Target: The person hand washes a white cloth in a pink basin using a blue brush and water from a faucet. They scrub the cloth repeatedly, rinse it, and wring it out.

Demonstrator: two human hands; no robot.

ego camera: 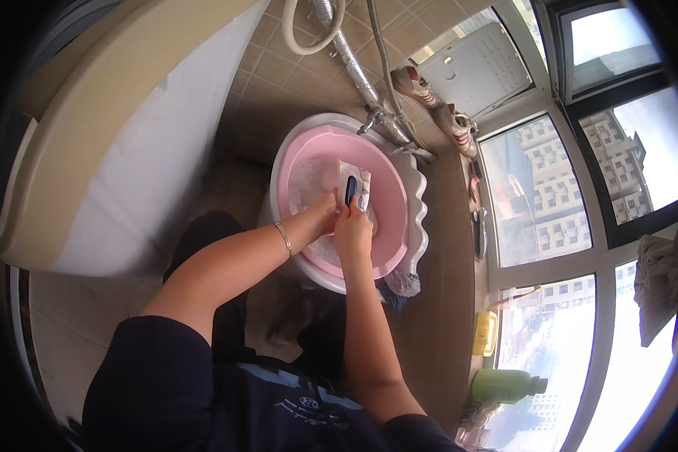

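Observation:
A pink plastic basin point(392, 226) with foamy water point(308, 186) sits in a white washbasin point(418, 206). Over it, my right hand point(355, 226) grips a dark blue brush point(351, 190), which lies against a pale shoe point(365, 177). My left hand point(325, 212), below a silver bracelet on the wrist, holds the shoe from the left side; its fingertips are partly hidden. The brush's bristles are out of sight.
Beyond the basin are a metal tap point(371, 120) and hoses. A pair of sneakers point(457, 131), a brush point(475, 181), a yellow container point(485, 333) and a green bottle point(505, 386) line the windowsill. A grey cloth point(402, 284) hangs at the washbasin's edge.

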